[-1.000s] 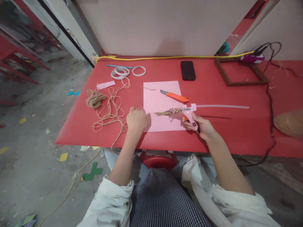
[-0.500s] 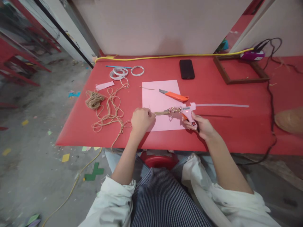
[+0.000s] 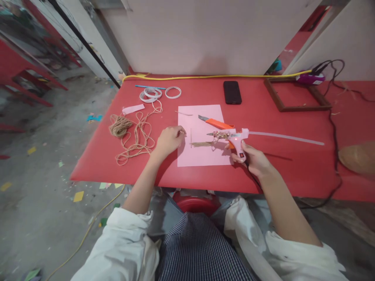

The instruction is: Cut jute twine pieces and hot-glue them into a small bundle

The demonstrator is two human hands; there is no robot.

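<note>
My right hand (image 3: pixel 254 157) grips a pink glue gun (image 3: pixel 238 142) with its nozzle pointing left. A long translucent glue stick (image 3: pixel 287 137) sticks out of its back. Under the nozzle a short row of twine strands (image 3: pixel 202 144) lies on the pink paper (image 3: pixel 199 158), with a thin upright strand at its left end. My left hand (image 3: pixel 170 141) hovers by the paper's left edge, fingers loosely curled and apart, nothing visible in them. An orange utility knife (image 3: pixel 218 123) lies above the gun, blade out. Loose twine (image 3: pixel 137 136) trails from a bundle (image 3: pixel 120 125) left of my left hand.
White tape rolls (image 3: pixel 150 95), a blue stick and a pink strip lie at the back left. A black phone (image 3: pixel 232 93) and a brown wooden frame (image 3: pixel 301 108) rest farther right. A dark cord (image 3: pixel 336 148) runs down the red table's right side, a yellow cable (image 3: pixel 205 77) along the back.
My left hand has let go of the twine strands and moved left, off the paper. The glue gun in my right hand has shifted slightly right. The view has tilted a little.
</note>
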